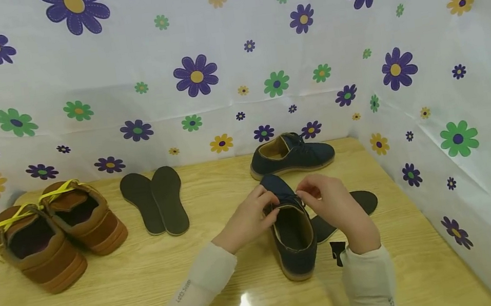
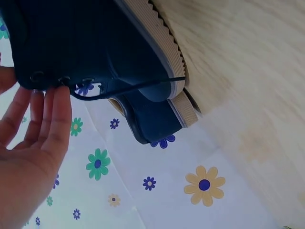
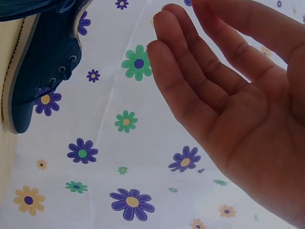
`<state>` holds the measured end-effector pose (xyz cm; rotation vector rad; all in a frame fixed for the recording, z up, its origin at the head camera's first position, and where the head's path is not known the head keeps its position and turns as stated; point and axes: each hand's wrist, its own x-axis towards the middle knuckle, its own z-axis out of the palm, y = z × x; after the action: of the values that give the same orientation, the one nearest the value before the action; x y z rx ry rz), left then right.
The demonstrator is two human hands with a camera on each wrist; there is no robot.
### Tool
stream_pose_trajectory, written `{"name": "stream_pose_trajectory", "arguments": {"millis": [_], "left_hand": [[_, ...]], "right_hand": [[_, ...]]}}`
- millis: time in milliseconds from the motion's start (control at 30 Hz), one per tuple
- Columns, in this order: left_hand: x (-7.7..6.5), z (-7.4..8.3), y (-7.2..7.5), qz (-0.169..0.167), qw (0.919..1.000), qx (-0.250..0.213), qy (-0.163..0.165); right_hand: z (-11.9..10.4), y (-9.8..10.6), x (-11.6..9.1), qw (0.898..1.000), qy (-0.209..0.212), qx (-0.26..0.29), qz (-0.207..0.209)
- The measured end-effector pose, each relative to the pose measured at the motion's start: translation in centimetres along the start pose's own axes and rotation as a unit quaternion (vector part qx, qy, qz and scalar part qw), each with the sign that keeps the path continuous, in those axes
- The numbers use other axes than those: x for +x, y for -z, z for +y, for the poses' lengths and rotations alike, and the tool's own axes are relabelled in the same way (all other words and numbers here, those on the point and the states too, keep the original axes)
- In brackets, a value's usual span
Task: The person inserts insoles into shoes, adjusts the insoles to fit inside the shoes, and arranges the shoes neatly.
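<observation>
A navy lace-up shoe [image 1: 297,257] stands on the wooden table with its heel toward me. My left hand [image 1: 251,217] grips the left eyelet edge of this shoe. In the left wrist view the fingertips [image 2: 61,102] lie against the row of eyelets, and a dark shoelace [image 2: 126,89] runs from there across the shoe's side. On the other side of the opening, my right hand [image 1: 328,201] pinches the lace with thumb and index finger. The right wrist view shows its other fingers loosely bent, while the pinching tips are cut off.
The second navy shoe [image 1: 294,154] lies sideways behind. One dark insole [image 1: 366,202] is partly hidden under my right hand, near a small black piece [image 1: 338,250]. Two insoles [image 1: 169,199] and two brown shoes [image 1: 87,220] with yellow laces stand left. A flowered cloth [image 1: 221,37] hangs behind.
</observation>
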<state>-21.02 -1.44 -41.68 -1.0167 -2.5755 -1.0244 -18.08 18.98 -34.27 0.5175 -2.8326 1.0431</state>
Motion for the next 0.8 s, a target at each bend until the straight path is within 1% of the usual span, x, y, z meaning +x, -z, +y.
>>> {"name": "stream_pose_trajectory", "arguments": {"millis": [167, 300, 367, 433, 567, 600, 700, 800], "left_hand": [[0.7, -0.7, 0.3, -0.043, 0.9972, -0.061, 0.004], [1.4, -1.7, 0.7, -0.077, 0.9906, -0.112, 0.011], [1.8, -2.2, 0.9, -0.091, 0.9873, -0.130, 0.012], [2.2, -2.7, 1.1, -0.105, 0.9832, -0.148, 0.020], [3.3, -3.7, 1.7, -0.123, 0.9785, -0.162, 0.034], [3.5, -3.9, 1.9, -0.126, 0.9774, -0.165, 0.042], [4.1, -4.7, 2.3, -0.126, 0.9773, -0.161, 0.055], [4.6, -5.5, 2.3, -0.121, 0.9779, -0.156, 0.069]], "right_hand": [[0.6, 0.2, -0.2, 1.000, 0.009, 0.012, 0.008], [0.9, 0.5, -0.3, 1.000, 0.004, 0.018, 0.009], [1.1, 0.7, -0.4, 1.000, 0.000, 0.019, 0.009], [1.3, 0.9, -0.5, 1.000, -0.005, 0.018, 0.011], [1.7, 1.1, -0.5, 1.000, -0.019, 0.019, 0.016], [1.8, 1.1, -0.5, 0.999, -0.022, 0.019, 0.017], [2.0, 1.2, -0.4, 0.999, -0.027, 0.022, 0.016], [2.1, 1.1, -0.3, 0.999, -0.029, 0.027, 0.011]]}}
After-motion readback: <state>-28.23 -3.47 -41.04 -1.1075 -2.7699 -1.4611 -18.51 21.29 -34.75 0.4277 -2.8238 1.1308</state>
